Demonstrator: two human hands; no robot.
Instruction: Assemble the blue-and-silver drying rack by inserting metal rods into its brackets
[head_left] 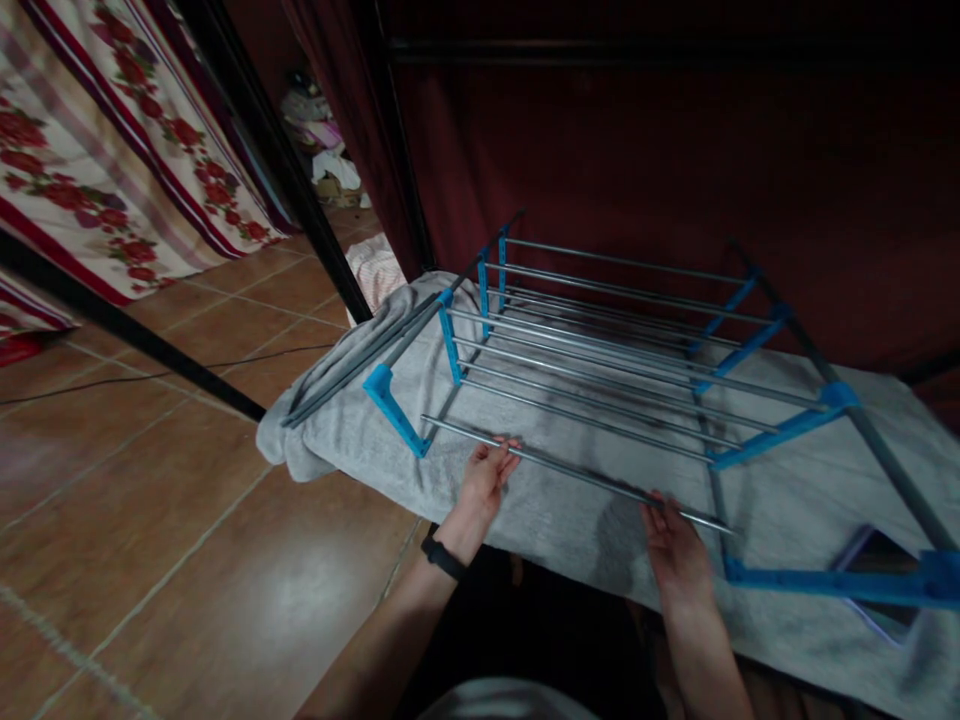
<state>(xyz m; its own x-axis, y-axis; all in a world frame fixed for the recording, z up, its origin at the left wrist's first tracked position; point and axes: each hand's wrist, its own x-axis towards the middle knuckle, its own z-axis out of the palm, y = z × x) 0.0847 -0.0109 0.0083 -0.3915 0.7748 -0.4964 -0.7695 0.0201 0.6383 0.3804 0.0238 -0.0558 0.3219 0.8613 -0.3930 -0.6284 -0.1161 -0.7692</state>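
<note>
Both hands hold one thin metal rod (577,472), level in front of me. My left hand (489,470) pinches it left of its middle, and my right hand (670,535) grips it near the right end. The rod's left tip lies by a blue plastic bracket (401,415); its right tip is close to the nearest right-hand blue bracket (825,583). Beyond my hands lies a partly built rack (585,350), with several metal rods joining blue brackets and grey side tubes. I wear a dark band on my left wrist.
The rack rests on a grey blanket (577,530). A phone (881,580) lies under the near right bracket. Loose grey tubes (360,360) lie at the blanket's left end. Black metal posts (277,150) and a dark red curtain (637,170) stand around; a cable (150,377) crosses the tiled floor.
</note>
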